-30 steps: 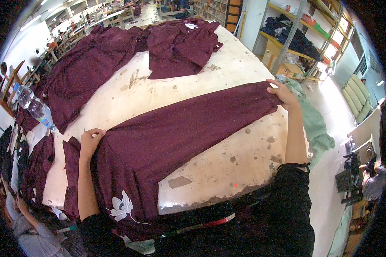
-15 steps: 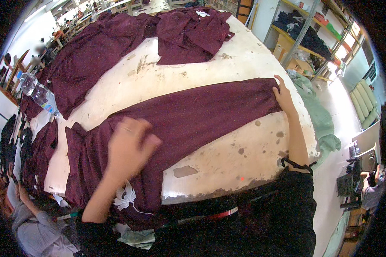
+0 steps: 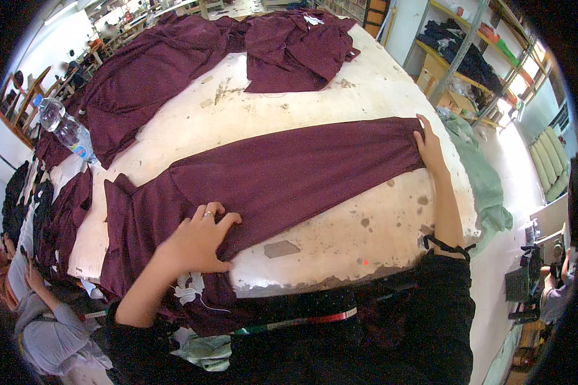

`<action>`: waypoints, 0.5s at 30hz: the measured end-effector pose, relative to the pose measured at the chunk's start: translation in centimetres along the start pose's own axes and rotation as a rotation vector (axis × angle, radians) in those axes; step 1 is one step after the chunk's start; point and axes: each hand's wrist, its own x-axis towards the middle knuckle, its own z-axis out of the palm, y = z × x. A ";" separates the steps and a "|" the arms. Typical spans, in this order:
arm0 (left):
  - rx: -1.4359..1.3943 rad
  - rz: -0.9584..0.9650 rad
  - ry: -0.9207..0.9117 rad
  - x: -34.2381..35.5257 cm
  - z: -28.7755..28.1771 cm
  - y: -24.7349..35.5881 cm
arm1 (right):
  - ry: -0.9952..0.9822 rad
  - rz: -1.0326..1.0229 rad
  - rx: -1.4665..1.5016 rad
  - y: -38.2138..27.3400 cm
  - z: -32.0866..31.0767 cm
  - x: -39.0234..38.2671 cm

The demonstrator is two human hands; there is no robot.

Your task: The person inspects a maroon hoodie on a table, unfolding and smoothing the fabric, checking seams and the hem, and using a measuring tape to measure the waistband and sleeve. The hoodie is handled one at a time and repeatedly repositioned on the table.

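A long maroon garment (image 3: pixel 289 160) lies across the pale table, its narrow end to the right and its wider, creased part to the left. My left hand (image 3: pixel 196 240) rests on the wide part near the front edge, fingers spread and bent, with a ring on one finger. At the narrow end, my right hand (image 3: pixel 431 151) touches the hem with its fingers apart. A white leaf-like ornament (image 3: pixel 189 289) shows on the cloth that hangs over the front edge, partly behind my left forearm.
More maroon cloth (image 3: pixel 154 70) is heaped along the far side of the stained table (image 3: pixel 340 250). A clear plastic bottle (image 3: pixel 67 131) lies at the left. Pale green fabric (image 3: pixel 478 173) hangs beyond the right edge. Another person (image 3: pixel 58 333) is at the lower left. Metal shelves (image 3: pixel 465 51) stand back right.
My left hand has come down toward the near edge of the garment and its fingers are spread over the cloth. My right hand stays at the narrow end.
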 end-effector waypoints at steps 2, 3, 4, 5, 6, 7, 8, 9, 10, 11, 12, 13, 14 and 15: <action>-0.097 0.126 -0.025 -1.3 -1.9 -3.3 | 0.028 -0.059 0.037 -0.3 1.2 0.7; -0.130 0.163 0.037 0.5 -1.2 -7.1 | 0.027 -0.044 0.001 -0.1 0.4 0.4; -0.148 0.164 0.096 1.2 -0.5 -10.5 | 0.021 -0.041 0.000 -0.3 0.4 0.4; -0.201 0.013 0.274 2.1 0.1 -12.7 | 0.018 -0.028 -0.016 -0.1 0.1 0.1; -0.242 -0.161 0.455 1.6 0.3 -14.2 | 0.018 -0.013 -0.003 -0.3 0.4 0.2; -0.310 -0.183 0.542 1.4 1.2 -15.6 | 0.018 0.000 0.003 -0.5 0.6 0.3; -0.377 -0.205 0.629 1.1 2.4 -16.9 | 0.018 0.014 0.010 -0.7 0.8 0.4; -0.452 -0.217 0.710 1.1 2.7 -16.9 | 0.020 0.006 0.007 -0.7 0.6 0.3; -0.496 -0.274 0.711 1.0 2.9 -16.9 | 0.021 -0.001 0.005 -0.6 0.4 0.2; -0.539 -0.331 0.711 0.9 3.0 -17.0 | 0.023 -0.009 0.003 -0.6 0.2 0.2; -0.584 -0.394 0.711 0.6 3.1 -16.9 | 0.032 -0.012 0.015 -0.4 0.3 0.1; -0.627 -0.368 0.701 0.7 3.7 -17.7 | 0.041 -0.015 0.027 -0.3 0.4 0.2; -0.589 -0.337 0.697 0.6 3.9 -18.1 | 0.050 -0.018 0.039 -0.2 0.5 0.1; -0.550 -0.310 0.695 0.3 3.9 -18.4 | 0.053 -0.035 0.020 -0.5 0.4 0.1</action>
